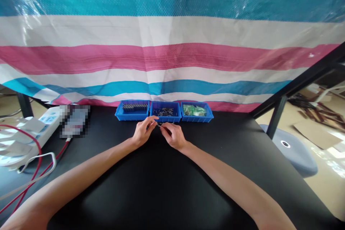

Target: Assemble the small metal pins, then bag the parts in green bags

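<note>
In front of the blue bins my left hand (143, 132) and my right hand (174, 135) meet over the black table. A small, thin, dark-and-silver metal piece (159, 124) shows between their fingertips; its exact kind is too small to make out. My right hand is closed in a pinch on it. My left thumb and forefinger close at its other end. Just behind the hands, the middle blue bin (166, 119) holds many loose thin metal pieces. The left blue bin (132, 117) has rows of grey cylindrical parts, and the right blue bin (198, 119) holds green-and-clear plastic packets.
A white power strip (50, 116) with plugs, a red cable (40, 147) and a blurred-out device (75, 120) lie on the left of the black table (151, 194). Striped sheeting (161, 57) hangs behind the bins. A grey stool (296, 154) stands at the right.
</note>
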Action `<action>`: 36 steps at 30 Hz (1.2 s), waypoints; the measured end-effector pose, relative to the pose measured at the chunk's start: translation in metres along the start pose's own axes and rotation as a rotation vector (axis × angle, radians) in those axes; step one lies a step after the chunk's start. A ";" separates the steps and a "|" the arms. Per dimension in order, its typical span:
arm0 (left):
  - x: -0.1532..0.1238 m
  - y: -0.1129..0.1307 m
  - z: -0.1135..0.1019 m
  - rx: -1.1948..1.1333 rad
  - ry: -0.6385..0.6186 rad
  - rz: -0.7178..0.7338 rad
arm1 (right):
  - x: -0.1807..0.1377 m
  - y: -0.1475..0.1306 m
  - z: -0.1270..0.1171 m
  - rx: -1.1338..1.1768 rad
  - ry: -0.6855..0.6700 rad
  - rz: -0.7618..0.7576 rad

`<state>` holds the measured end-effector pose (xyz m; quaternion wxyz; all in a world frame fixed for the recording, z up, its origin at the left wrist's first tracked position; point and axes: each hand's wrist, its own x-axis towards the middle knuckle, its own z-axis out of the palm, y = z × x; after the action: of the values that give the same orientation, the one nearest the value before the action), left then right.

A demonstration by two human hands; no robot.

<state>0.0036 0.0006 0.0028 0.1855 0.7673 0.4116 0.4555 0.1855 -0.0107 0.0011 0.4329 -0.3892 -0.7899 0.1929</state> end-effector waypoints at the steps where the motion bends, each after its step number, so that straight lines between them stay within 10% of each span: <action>1: 0.001 0.001 0.000 0.002 0.004 -0.002 | 0.000 0.000 -0.001 -0.001 0.013 0.018; 36: 0.004 0.005 -0.003 0.032 -0.090 0.074 | -0.005 0.001 0.000 -0.123 0.091 -0.006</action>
<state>0.0048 0.0007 0.0100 0.1745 0.8047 0.3815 0.4202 0.1877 -0.0139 -0.0024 0.4440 -0.4211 -0.7810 0.1249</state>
